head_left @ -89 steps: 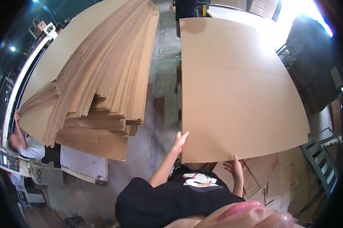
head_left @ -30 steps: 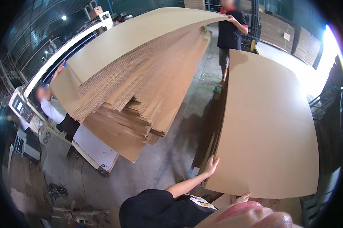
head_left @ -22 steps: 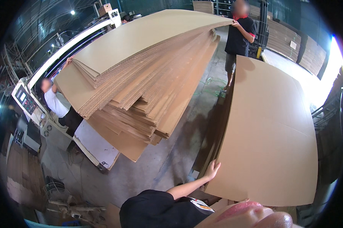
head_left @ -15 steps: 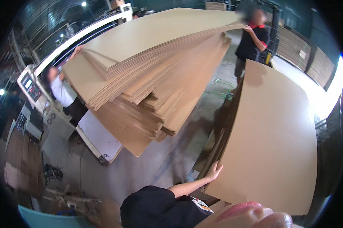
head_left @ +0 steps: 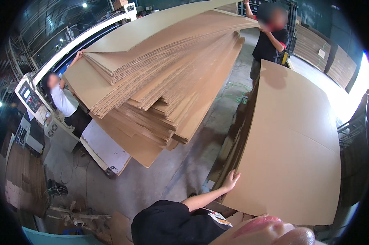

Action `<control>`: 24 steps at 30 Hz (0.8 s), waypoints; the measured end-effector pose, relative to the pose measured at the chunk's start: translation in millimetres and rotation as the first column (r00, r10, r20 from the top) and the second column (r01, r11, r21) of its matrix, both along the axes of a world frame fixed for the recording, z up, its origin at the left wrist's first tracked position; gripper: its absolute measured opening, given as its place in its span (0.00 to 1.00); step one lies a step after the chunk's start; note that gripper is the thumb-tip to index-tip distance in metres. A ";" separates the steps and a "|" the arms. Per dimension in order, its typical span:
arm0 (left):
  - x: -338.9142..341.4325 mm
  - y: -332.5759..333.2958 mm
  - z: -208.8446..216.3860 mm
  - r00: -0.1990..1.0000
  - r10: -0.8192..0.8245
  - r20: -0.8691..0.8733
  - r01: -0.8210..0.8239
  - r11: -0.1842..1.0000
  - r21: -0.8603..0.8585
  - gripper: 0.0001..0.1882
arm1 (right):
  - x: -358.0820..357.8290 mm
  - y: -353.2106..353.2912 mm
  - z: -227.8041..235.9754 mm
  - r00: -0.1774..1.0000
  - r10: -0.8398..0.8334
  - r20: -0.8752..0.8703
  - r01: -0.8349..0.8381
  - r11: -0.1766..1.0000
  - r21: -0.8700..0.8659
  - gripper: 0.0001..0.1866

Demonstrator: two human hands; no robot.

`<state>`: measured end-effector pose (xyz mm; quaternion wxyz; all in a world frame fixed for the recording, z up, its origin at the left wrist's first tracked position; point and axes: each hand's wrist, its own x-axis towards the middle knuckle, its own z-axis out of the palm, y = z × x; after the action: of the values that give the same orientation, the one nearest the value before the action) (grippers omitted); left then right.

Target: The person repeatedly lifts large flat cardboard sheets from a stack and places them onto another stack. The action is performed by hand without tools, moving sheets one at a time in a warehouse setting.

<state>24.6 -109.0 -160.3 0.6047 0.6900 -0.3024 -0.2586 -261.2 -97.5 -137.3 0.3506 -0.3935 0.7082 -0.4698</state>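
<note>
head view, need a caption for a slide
Left hand at the edge of a cardboard sheet, two co-workers at the fanned cardboard stack opposite.

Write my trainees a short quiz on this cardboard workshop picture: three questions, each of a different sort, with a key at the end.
1. True or false: the wearer's left hand is at the left edge of the large cardboard sheet.

2. Multiple choice: what colour is the shirt on the co-worker at the far left of the picture?
A. Black
B. White
C. Green

3. Fill in the blank: the uneven cardboard pile stands to the ____ of the large cardboard sheet.

Key:
1. True
2. B
3. left
</note>
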 end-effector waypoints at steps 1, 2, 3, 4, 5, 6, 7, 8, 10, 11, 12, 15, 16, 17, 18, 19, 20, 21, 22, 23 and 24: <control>-1.1 -1.1 0.9 1.000 -0.015 -0.010 0.015 1.000 -0.004 0.37 | -1.0 -0.4 3.8 1.000 -0.003 0.027 0.003 1.000 0.003 0.34; -2.8 -3.0 3.6 0.999 -0.030 -0.020 0.030 0.999 -0.012 0.37 | -7.0 -1.8 -2.8 1.000 -0.018 0.007 0.018 1.000 0.012 0.34; -5.9 -5.0 6.6 1.000 -0.023 -0.013 0.023 1.000 -0.004 0.38 | -12.5 -2.7 -9.5 0.999 -0.031 -0.012 0.031 0.999 0.020 0.34; -6.5 -3.9 7.6 1.000 -0.006 -0.003 0.006 1.000 0.008 0.38 | -12.3 -3.1 -11.7 0.999 -0.034 -0.028 0.035 0.999 0.034 0.34; -6.7 -3.3 8.8 1.000 0.011 0.006 -0.012 1.000 0.020 0.38 | -12.4 -4.1 -13.6 0.999 -0.033 -0.032 0.033 0.999 0.017 0.34; -6.2 -3.5 10.0 1.000 0.014 0.012 -0.014 1.000 0.018 0.38 | -12.4 -4.9 -15.5 0.999 -0.031 -0.037 0.031 1.000 -0.001 0.34; -5.6 -2.4 11.6 1.000 0.016 0.019 -0.016 1.000 0.019 0.38 | -11.3 -3.9 -15.4 0.999 -0.030 -0.041 0.029 0.999 -0.016 0.34; -5.2 -1.5 13.3 1.000 0.018 0.025 -0.018 1.000 0.019 0.38 | -10.4 -3.4 -15.2 0.999 -0.027 -0.042 0.026 0.999 -0.029 0.34; -4.8 0.5 15.6 1.000 0.007 0.000 -0.007 1.000 0.027 0.38 | -7.3 -2.3 -11.9 0.999 -0.022 -0.044 0.019 0.998 -0.055 0.34; -4.4 1.0 16.3 1.000 0.002 -0.012 -0.001 1.000 0.030 0.38 | -7.0 -1.2 -8.3 0.999 -0.007 -0.033 0.007 1.000 -0.012 0.34; -2.5 1.3 17.0 1.000 -0.018 -0.009 0.018 1.000 0.021 0.38 | -8.1 -0.5 -4.0 1.000 0.006 -0.021 -0.006 1.000 0.030 0.34; 2.9 1.2 12.8 0.998 -0.062 -0.008 0.062 0.998 0.001 0.37 | -0.2 -0.8 4.6 1.000 -0.021 0.012 0.021 0.999 0.048 0.34; 1.8 2.3 16.7 0.997 -0.073 -0.017 0.073 0.997 0.005 0.37 | -0.5 1.4 3.2 0.998 -0.051 0.022 0.050 0.998 0.039 0.34; 0.1 2.9 20.8 0.996 -0.085 -0.027 0.085 0.996 0.008 0.37 | -1.3 2.3 2.2 0.999 -0.036 0.036 0.036 0.999 -0.012 0.34; -2.7 2.3 25.1 0.999 -0.053 -0.011 0.053 0.999 0.004 0.36 | -2.3 1.3 1.5 0.999 -0.021 0.049 0.024 0.998 -0.063 0.34; -4.8 2.4 25.8 1.000 -0.020 0.007 0.020 1.000 0.001 0.36 | -1.9 2.3 0.6 0.998 -0.005 0.062 0.012 0.994 -0.113 0.34; -6.2 2.7 26.4 1.000 0.011 0.025 -0.011 1.000 -0.003 0.35 | 0.4 1.8 -0.9 0.999 -0.042 0.025 0.045 0.992 -0.117 0.34; -5.9 3.5 26.7 1.000 0.002 0.012 -0.002 1.000 0.013 0.35 | 3.6 -0.7 -2.5 0.997 -0.080 -0.011 0.078 0.989 -0.122 0.33; -4.9 3.2 25.1 1.000 -0.007 -0.002 0.007 1.000 0.028 0.35 | 4.0 -2.1 -4.6 0.992 -0.117 -0.048 0.110 0.986 -0.129 0.33; -4.4 2.8 23.5 1.000 -0.016 -0.016 0.017 0.999 0.044 0.34 | 1.2 -2.1 -5.6 0.994 -0.111 -0.003 0.110 0.991 -0.072 0.33; -3.2 2.3 21.9 0.998 -0.047 -0.038 0.047 0.999 0.014 0.34 | -2.1 -2.5 -6.3 0.993 -0.107 0.042 0.108 0.994 -0.017 0.33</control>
<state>21.4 -106.7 -138.5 0.5988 0.6823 -0.3049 -0.2881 -263.3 -100.0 -143.6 0.3357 -0.3485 0.7164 -0.5026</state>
